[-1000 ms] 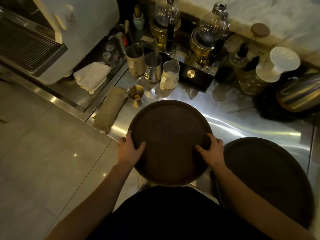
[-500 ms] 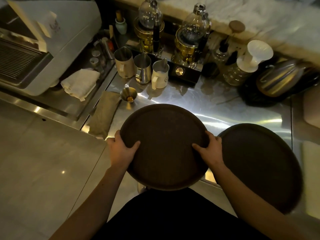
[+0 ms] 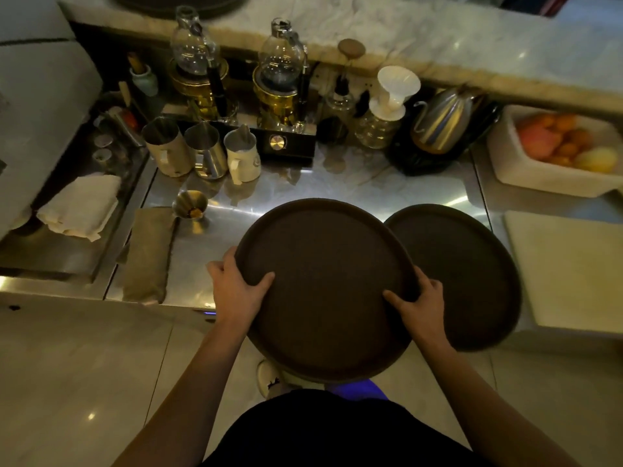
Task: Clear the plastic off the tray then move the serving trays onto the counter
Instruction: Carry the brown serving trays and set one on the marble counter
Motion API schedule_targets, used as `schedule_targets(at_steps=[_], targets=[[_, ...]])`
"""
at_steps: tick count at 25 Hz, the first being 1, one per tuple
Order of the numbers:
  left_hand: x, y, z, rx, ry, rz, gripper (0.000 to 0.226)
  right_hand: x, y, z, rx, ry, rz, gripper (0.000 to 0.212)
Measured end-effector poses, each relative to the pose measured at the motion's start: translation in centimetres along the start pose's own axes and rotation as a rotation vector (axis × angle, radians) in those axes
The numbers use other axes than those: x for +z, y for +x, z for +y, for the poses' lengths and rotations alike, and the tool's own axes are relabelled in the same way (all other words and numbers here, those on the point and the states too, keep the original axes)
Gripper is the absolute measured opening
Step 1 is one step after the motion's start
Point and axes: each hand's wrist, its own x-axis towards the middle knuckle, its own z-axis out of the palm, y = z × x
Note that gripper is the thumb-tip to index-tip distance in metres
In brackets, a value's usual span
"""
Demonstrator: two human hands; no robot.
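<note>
Over the steel counter (image 3: 337,183), both hands' fingers (image 3: 219,267) grip the round tray (image 3: 323,284).

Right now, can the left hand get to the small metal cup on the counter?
Probably not yet: the left hand grips the held tray. Once free, the way to the cup looks open.

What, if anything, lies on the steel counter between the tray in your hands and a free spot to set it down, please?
Little does. The held tray, gripped by the left hand and right hand, overlaps the second tray on its right. The small brass cup and folded cloth sit to the left; the steel ahead looks bare.
</note>
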Motion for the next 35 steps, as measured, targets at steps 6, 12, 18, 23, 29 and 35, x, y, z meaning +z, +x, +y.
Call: schedule_targets(at_steps=[6,12,18,23,29,35], targets=[[4.4,-2.9,4.7,0.098,-0.023,-0.070,0.082,-5.4,0.7,4.5,0.024,0.055,0.082,0.085],[11.5,-7.6,10.5,0.138,-0.004,-0.074,0.083,-12.5,4.0,10.6,0.046,0.065,0.094,0.088],[17.9,-11.8,14.0,0.111,0.006,-0.060,0.085,-19.2,7.4,15.4,-0.045,0.079,0.071,0.079],[20.4,-12.4,15.1,0.073,0.016,-0.062,0.086,-21.4,10.0,16.8,-0.076,0.038,0.046,0.080],[21.5,-9.1,14.9,0.089,0.037,-0.090,0.081,-19.9,12.7,16.3,-0.042,-0.031,0.047,0.082],[22.7,-4.2,14.0,0.085,0.070,-0.167,0.078,-17.7,14.8,14.9,0.031,-0.058,0.032,0.074]])
